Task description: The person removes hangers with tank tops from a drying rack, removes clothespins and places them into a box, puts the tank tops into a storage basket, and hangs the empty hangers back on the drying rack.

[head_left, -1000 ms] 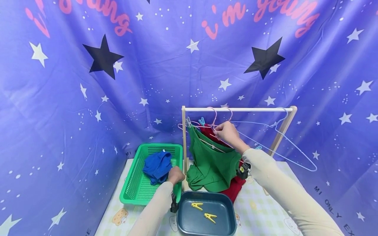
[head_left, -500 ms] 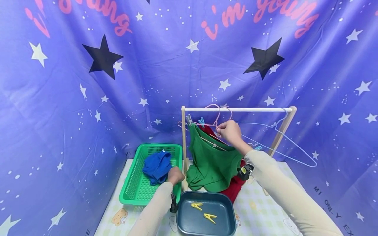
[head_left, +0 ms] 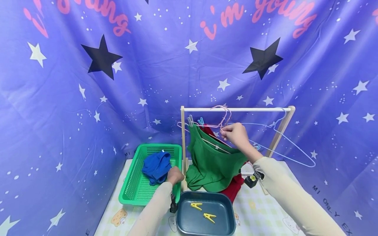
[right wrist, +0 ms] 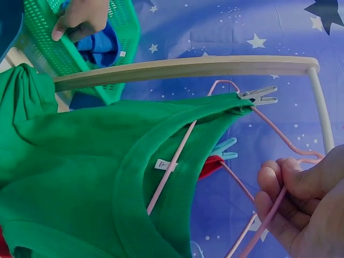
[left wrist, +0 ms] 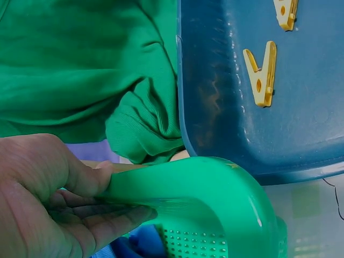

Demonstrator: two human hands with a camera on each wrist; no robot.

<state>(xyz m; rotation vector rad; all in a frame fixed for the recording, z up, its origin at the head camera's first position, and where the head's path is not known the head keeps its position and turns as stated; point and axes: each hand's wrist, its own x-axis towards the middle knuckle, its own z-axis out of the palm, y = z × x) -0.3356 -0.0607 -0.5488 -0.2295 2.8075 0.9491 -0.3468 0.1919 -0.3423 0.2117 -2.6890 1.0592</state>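
The green top (head_left: 211,164) hangs below and left of the right hand (head_left: 236,135), which pinches its pink hanger (right wrist: 258,231). The left hand (head_left: 175,175), well apart, grips the green basket (left wrist: 236,188) by its rim, beside blue cloth (head_left: 156,167). Right of it, a dark tub (head_left: 203,227) holds yellow clothespins (head_left: 209,217).

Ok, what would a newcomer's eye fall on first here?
Probably the purple star-printed curtain in the background, then the green shirt on a pink hanger that the right hand pinches. Left of the shirt in the head view, blue cloth stands out inside a green basket, whose rim the left hand grips.
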